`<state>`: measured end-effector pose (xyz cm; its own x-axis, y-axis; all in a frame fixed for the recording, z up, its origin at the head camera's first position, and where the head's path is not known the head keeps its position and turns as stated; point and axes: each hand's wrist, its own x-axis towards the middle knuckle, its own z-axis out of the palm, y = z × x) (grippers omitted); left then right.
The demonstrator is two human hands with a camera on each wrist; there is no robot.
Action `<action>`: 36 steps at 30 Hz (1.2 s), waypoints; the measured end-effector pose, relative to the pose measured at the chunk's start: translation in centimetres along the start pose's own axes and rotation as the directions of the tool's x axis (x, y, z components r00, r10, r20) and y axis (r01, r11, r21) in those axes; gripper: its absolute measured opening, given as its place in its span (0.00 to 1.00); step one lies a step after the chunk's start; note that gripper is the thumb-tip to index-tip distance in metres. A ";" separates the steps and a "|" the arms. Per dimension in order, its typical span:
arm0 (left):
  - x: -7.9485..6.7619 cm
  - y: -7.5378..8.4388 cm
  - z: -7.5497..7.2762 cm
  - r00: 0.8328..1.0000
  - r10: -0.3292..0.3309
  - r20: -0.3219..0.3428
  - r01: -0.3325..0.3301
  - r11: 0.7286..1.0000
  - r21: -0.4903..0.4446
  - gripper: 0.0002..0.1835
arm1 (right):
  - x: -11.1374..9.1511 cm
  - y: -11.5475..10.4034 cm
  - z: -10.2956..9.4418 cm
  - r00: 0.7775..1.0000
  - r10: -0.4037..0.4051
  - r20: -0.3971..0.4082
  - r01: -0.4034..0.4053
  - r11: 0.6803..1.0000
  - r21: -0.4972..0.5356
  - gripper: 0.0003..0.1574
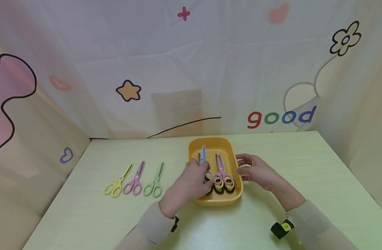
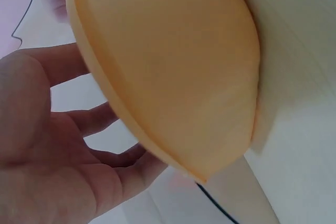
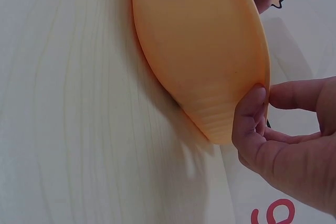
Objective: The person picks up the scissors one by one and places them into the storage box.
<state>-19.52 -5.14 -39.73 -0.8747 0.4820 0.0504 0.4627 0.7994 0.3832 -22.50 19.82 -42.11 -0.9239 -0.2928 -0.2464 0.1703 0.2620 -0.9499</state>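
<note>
hung across the whole back, a printed curtain (image 1: pixel 184 69). spread before it, touching its foot along the far edge, a pale wooden table (image 1: pixel 303 166), with wide room from the right hand out to the right edge and more between the tray and the near side.

set near the middle, closer to the far edge, a yellow tray (image 1: pixel 214 202), long sides running toward the curtain.

reaching over the tray's left rim with the left hand (image 1: pixel 192 178), back of the hand up, fingers spread and bent down around blue scissors (image 1: pixel 203 154) inside; cannot tell whether gripping, with the tips behind the wall in the left wrist view.

resting against the tray's right side with the right hand (image 1: pixel 256 171), fingers loose and gently bent, thumb on the outer wall, one fingertip at the rim.

lying in a row left of the tray, apart from one another, blades toward the curtain: yellow scissors (image 1: pixel 119 180), pink scissors (image 1: pixel 136 177) and, near the left wrist, green scissors (image 1: pixel 156 179).

inside, right of the blue: a pink-handled pair (image 1: pixel 220 166), stacked over yellow and black handle rings (image 1: pixel 220 191).
</note>
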 end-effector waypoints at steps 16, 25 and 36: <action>1.4 1.1 1.4 0.989 -0.077 0.127 0.046 0.972 0.232 0.17 | 0.0 0.0 -0.2 1.000 -0.007 0.011 0.007 1.000 0.011 0.39; 1.8 1.1 2.1 0.985 -0.076 0.153 0.022 0.944 0.330 0.18 | -0.1 0.1 -0.1 1.000 -0.006 0.009 0.006 1.000 0.015 0.39; 1.5 1.2 2.2 0.982 -0.097 0.162 0.042 0.949 0.311 0.25 | -0.1 0.2 -0.1 1.000 -0.013 0.014 0.013 1.000 0.023 0.39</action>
<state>-19.96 -2.73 -41.22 -0.8804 0.4541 -0.1369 0.4473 0.8909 0.0791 -22.41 19.97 -42.23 -0.9211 -0.3094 -0.2363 0.1659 0.2371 -0.9572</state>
